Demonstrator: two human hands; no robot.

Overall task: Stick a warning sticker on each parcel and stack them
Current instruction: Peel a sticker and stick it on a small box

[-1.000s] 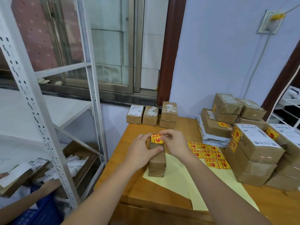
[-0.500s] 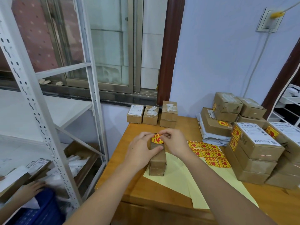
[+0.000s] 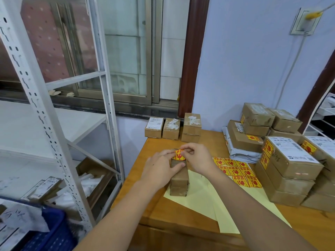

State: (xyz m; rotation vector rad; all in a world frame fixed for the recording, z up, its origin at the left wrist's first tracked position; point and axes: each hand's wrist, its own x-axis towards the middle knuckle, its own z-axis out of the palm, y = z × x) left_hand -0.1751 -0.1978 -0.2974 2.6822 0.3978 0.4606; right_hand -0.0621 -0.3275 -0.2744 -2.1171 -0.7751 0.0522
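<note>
Hands (image 3: 178, 161) press yellow-red sticker (image 3: 178, 154) onto upright brown taped parcel (image 3: 179, 180).

A: What kind of room is it?

B: A small workroom. The wall (image 3: 253, 60) on the right is pale blue-violet, and a white socket plate (image 3: 303, 22) sits high on it, with a white cable (image 3: 290, 69) hanging down from it.

A: Is there a window?

B: Yes, a sliding window (image 3: 125, 51) with a grey metal frame, and a dark brown wooden post (image 3: 192, 57) stands just beside it. Daylight comes through the glass.

A: And the furniture?

B: A wooden table (image 3: 181, 221) with an orange-brown top stands below the wall. To the left is a white metal shelf rack (image 3: 36, 98) with punched uprights. A blue plastic basket (image 3: 52, 236) is at the lower left corner.
</note>
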